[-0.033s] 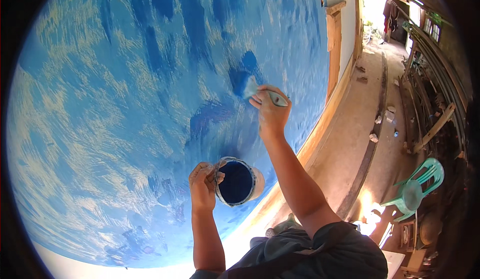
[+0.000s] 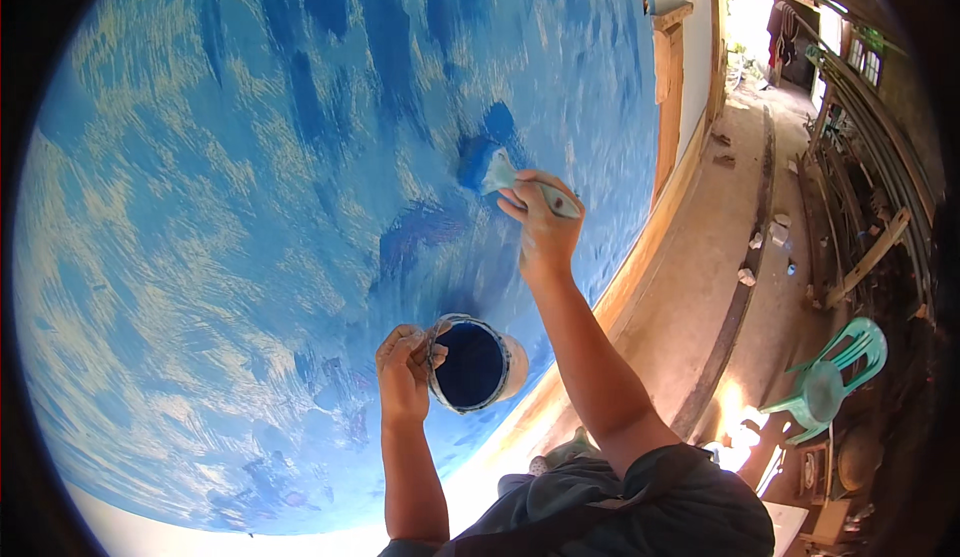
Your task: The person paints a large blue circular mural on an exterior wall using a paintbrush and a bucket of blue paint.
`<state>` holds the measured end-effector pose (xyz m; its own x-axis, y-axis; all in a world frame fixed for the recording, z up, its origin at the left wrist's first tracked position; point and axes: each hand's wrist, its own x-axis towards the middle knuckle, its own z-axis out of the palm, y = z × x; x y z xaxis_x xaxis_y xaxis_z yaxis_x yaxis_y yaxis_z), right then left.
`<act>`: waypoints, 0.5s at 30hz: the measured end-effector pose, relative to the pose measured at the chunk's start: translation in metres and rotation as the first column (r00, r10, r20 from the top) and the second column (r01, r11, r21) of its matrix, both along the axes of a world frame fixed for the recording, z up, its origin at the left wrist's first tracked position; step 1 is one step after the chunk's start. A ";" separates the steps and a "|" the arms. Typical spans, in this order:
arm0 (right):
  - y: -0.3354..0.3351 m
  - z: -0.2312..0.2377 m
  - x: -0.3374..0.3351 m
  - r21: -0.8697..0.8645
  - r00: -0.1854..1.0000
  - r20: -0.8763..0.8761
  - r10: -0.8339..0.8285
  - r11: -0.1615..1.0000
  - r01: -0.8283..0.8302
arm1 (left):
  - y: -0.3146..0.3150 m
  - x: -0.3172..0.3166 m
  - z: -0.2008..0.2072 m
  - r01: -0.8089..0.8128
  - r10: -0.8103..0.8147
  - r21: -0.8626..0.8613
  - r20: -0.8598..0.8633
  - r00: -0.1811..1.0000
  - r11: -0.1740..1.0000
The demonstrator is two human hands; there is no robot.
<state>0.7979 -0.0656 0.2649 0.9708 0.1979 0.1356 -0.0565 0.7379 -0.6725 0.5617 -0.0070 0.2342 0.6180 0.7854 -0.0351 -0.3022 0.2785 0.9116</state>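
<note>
My right hand (image 2: 548, 222) is closed around the pale handle of a wide paintbrush (image 2: 497, 172), whose bristles press on a dark blue patch of the wall. The wall (image 2: 250, 207) is covered in streaky light and dark blue paint with pale gaps between the strokes. Lower down, my left hand (image 2: 405, 362) grips the rim of a white paint bucket (image 2: 515, 367) at its left side. The bucket is tilted toward me and shows dark blue paint (image 2: 470, 365) inside. Part of the left fingers is hidden behind the rim.
A wooden frame piece (image 2: 668, 97) stands along the wall's right edge. On the concrete floor (image 2: 690, 247) lie several small rubble pieces (image 2: 747, 276). A green plastic chair (image 2: 822, 392) stands at the lower right, below stacked long poles (image 2: 890, 147).
The brush has shifted very slightly, its bristles now turned a little more to the left against the wall. The bucket and my left hand have hardly moved.
</note>
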 end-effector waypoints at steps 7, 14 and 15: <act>0.017 -0.185 0.004 0.197 0.940 -0.329 0.090 0.980 -0.025 | 0.006 -0.001 -0.005 0.000 0.000 0.018 -0.014 1.000 1.000; 0.031 -0.213 0.008 -0.398 0.955 -0.267 -0.126 0.917 0.010 | -0.002 0.000 -0.009 -0.004 0.004 0.017 -0.029 1.000 1.000; 0.040 -0.203 0.018 -0.532 0.958 -0.059 -0.281 0.821 0.208 | -0.007 0.007 -0.009 0.024 -0.024 0.020 -0.024 0.999 0.999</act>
<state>0.8158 -0.0260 0.0619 0.9979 -0.0431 -0.0478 -0.0334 0.2876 -0.9572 0.5690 -0.0137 0.2252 0.6361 0.7709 -0.0339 -0.2741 0.2668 0.9239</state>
